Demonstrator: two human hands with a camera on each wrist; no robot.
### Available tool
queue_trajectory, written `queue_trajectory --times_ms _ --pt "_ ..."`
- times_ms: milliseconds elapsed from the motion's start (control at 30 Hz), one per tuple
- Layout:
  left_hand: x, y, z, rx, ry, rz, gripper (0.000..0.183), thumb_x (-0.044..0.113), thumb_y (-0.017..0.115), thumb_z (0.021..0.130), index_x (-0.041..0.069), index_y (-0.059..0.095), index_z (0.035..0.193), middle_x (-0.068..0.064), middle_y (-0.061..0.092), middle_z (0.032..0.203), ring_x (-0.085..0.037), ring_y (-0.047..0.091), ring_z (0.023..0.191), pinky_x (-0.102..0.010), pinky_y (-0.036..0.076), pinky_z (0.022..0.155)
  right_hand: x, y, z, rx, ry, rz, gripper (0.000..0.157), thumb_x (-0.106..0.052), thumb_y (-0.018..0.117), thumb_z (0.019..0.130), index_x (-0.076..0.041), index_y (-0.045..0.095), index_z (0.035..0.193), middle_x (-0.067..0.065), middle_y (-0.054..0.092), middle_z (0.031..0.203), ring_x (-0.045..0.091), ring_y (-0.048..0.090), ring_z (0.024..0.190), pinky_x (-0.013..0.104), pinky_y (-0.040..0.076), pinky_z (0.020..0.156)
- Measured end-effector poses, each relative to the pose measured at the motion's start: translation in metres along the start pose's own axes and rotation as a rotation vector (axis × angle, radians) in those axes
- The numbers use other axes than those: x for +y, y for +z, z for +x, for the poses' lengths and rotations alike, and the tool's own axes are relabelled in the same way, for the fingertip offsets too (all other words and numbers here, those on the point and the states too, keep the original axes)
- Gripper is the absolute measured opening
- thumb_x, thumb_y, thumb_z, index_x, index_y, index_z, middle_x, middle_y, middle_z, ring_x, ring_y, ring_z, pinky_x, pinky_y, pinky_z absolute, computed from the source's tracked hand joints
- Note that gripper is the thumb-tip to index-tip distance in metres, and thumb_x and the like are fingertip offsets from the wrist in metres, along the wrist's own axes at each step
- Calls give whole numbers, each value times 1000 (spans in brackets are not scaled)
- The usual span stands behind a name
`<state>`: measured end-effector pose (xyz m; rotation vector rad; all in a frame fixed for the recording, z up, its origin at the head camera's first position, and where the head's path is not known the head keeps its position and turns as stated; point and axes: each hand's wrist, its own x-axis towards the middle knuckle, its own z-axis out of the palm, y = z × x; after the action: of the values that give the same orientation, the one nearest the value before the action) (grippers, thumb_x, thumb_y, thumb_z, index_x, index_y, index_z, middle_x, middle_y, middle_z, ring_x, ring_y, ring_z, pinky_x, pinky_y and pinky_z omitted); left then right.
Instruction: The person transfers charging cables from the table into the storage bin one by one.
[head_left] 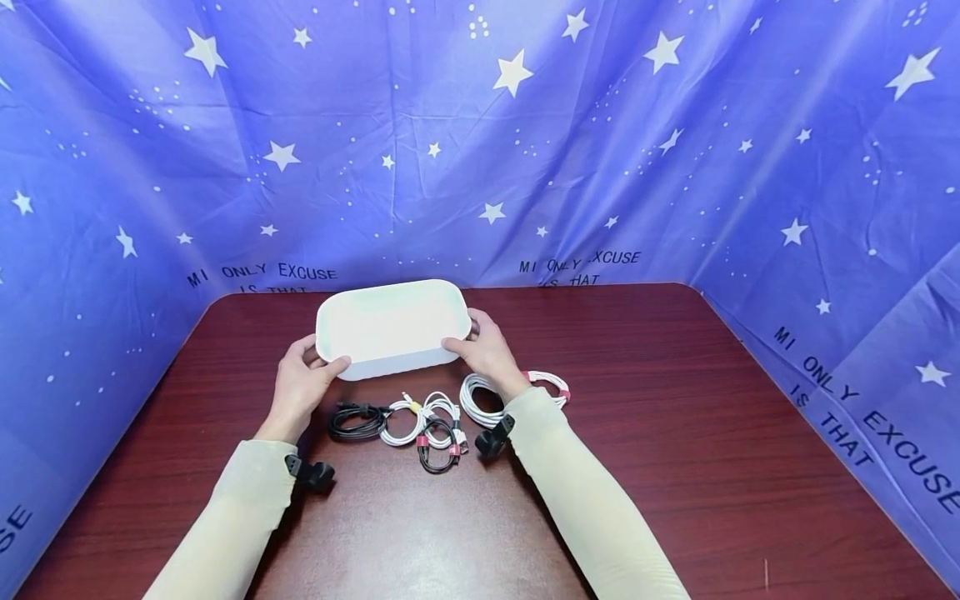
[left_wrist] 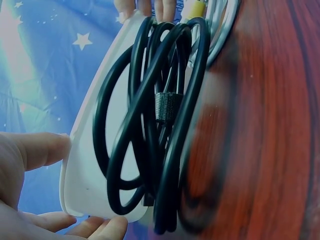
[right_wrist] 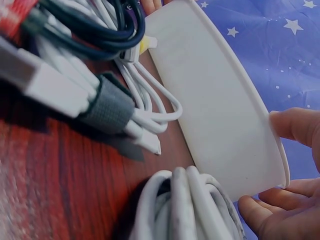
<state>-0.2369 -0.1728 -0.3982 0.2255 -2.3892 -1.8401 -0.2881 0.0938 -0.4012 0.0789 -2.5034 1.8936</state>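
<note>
L hand (head_left: 298, 387) is gripping the left end of the white tub (head_left: 401, 362), half-closed, thumb pressing the nr corner & fingers curling round; R hand (head_left: 487, 350) is doing likewise at the right end. Tub's being held btwn them toward the back edge of the table (head_left: 660, 417), can't tell if it's touching wood. Just this side are lying a black coil (head_left: 358, 433), white coil w/ yellow tie (head_left: 415, 408), small black coil w/ red ties (head_left: 454, 450), & big white coil (head_left: 470, 403) nr R hand
</note>
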Motion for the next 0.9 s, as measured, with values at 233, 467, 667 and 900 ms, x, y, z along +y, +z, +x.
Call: queue_trajectory --times_ms 233,467,667,900 --pt "1 2 1 -11 -16 5 71 10 67 86 -1 29 146 -22 46 137 -27 51 121 -28 47 91 1 -3 -1 5 0 15 67 -10 73 81 -5 41 139 14 57 127 24 59 110 32 50 87" --pt "1 5 1 -19 -27 3 72 10 67 87 0 28 146 -22 45 138 -27 50 123 -34 45 95 3 -6 -2 -3 0 1 67 -11 73 81 -5 39 139 14 57 125 24 60 109 32 51 85" --pt "0 7 2 -12 -20 15 72 10 67 86 -1 29 146 -23 46 137 -28 50 122 -39 44 97 4 -7 -2 0 -1 -8 68 -12 73 81 -5 39 140 13 57 126 24 59 109 32 51 86" --pt "1 8 3 -13 -10 22 73 10 68 86 -1 28 146 -24 46 137 -30 50 123 -41 43 98 4 -9 -3 6 -11 -10 66 -12 73 81 -6 41 138 12 57 125 22 60 107 32 51 85"
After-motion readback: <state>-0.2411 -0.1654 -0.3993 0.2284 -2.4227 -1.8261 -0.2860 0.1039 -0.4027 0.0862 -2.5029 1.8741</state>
